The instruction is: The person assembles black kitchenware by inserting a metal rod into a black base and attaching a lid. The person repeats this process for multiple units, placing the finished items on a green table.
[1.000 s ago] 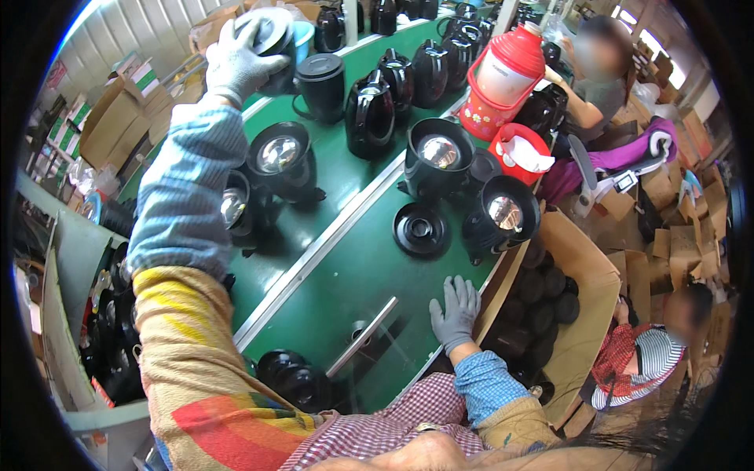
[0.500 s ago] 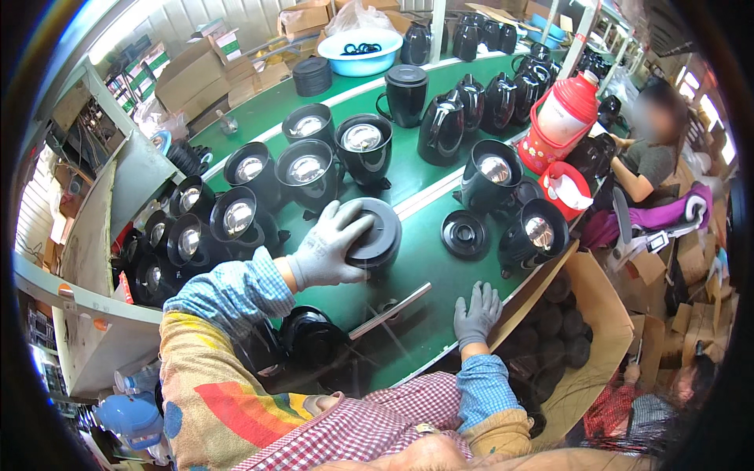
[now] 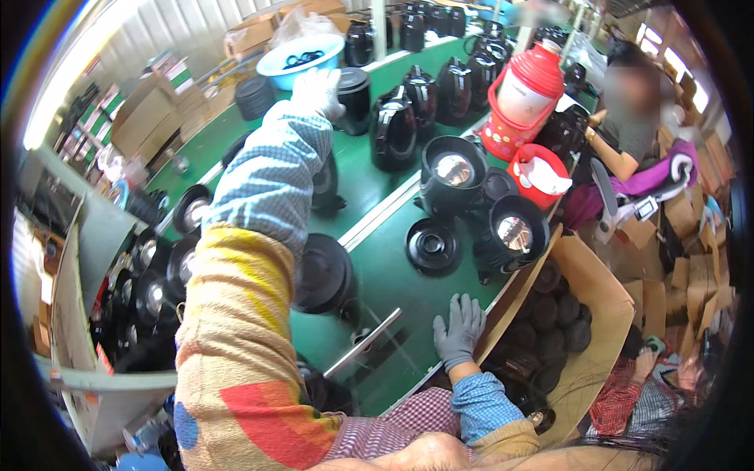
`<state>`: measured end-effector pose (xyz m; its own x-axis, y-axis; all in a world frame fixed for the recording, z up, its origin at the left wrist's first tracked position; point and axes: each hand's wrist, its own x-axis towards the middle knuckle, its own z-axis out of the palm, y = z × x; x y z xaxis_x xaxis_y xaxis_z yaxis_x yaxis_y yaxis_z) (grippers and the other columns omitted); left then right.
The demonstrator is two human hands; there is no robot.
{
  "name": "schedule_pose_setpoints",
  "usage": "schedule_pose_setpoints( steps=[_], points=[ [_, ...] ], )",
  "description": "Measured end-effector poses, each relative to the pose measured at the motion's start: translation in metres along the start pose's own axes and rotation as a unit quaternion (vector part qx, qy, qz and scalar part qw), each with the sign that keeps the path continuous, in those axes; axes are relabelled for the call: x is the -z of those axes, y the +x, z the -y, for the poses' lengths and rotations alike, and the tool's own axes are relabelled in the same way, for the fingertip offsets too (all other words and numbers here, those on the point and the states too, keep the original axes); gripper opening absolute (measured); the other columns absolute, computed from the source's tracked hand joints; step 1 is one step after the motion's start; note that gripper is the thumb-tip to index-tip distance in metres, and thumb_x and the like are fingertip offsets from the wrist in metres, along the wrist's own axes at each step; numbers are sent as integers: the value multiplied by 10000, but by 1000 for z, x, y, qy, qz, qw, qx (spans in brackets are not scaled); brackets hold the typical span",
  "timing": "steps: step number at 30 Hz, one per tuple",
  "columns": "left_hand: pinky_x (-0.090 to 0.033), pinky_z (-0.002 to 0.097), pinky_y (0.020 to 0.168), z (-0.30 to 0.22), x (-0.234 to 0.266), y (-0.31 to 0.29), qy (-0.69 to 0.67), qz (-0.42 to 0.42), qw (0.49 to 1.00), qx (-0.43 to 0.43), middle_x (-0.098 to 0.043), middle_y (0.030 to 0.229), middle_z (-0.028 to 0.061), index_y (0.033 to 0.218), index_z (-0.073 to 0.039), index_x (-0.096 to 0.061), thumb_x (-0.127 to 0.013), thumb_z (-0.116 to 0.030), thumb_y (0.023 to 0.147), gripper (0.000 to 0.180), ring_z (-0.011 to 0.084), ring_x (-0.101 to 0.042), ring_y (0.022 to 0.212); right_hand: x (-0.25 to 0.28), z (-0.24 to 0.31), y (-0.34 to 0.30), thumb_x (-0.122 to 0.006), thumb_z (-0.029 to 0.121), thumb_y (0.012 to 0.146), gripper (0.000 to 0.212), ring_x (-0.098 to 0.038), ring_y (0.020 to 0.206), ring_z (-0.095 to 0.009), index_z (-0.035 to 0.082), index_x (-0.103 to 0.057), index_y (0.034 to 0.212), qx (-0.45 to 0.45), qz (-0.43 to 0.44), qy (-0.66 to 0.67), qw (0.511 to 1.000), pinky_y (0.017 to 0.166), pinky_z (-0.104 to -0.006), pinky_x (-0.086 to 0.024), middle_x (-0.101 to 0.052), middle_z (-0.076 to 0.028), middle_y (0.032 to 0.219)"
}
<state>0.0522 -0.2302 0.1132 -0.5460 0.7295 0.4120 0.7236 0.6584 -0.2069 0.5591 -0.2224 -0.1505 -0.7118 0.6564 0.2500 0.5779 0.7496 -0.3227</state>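
My left arm stretches far over the green work surface (image 3: 385,271), hiding several open black jugs behind the sleeve. At its end my left hand (image 3: 316,93), in a pale glove, is against the left side of a black lidded jug (image 3: 355,106); its fingers are blurred. Close to the left forearm stands another black jug with a round lid (image 3: 323,271) on top. My right hand (image 3: 460,334), grey-gloved, rests with spread fingers at the near edge. Beyond it lie a round black lid (image 3: 433,246) and two open jugs with silvery insides, one at the back (image 3: 453,169) and one nearer (image 3: 516,231).
A red-and-white flask (image 3: 525,102) and a red bucket (image 3: 540,177) stand right of the jugs. A carton (image 3: 601,314) of round black parts adjoins the near right edge. A blue basin (image 3: 302,59) sits far back. A co-worker (image 3: 628,118) sits at right.
My left hand has left the lid of the near jug and reached forward to the far lidded jug. My right hand stays at the edge. The view has shifted.
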Motion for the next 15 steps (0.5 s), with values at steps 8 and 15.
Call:
schedule_pose_setpoints(
  steps=[8, 15],
  points=[
    [-431, 466, 1091, 25, -139, 77, 13, -58, 998, 7, -504, 1408, 186, 1442, -116, -441, -896, -308, 618, 961, 383, -490, 1316, 15, 4, 5, -648, 389, 834, 660, -416, 1316, -455, 49, -538, 1389, 2, 16, 17, 1000, 1123, -597, -275, -486, -211, 1415],
    [-510, 455, 996, -24, -109, 73, 3, 80, 996, 29, -616, 1268, 207, 1259, -61, -584, -873, -222, 721, 632, 395, -609, 1178, 18, 5, 5, -654, 419, 841, 647, -427, 1330, -433, 70, -571, 1379, -29, 16, 18, 999, 1127, -586, -278, -509, -203, 1434]
  ],
)
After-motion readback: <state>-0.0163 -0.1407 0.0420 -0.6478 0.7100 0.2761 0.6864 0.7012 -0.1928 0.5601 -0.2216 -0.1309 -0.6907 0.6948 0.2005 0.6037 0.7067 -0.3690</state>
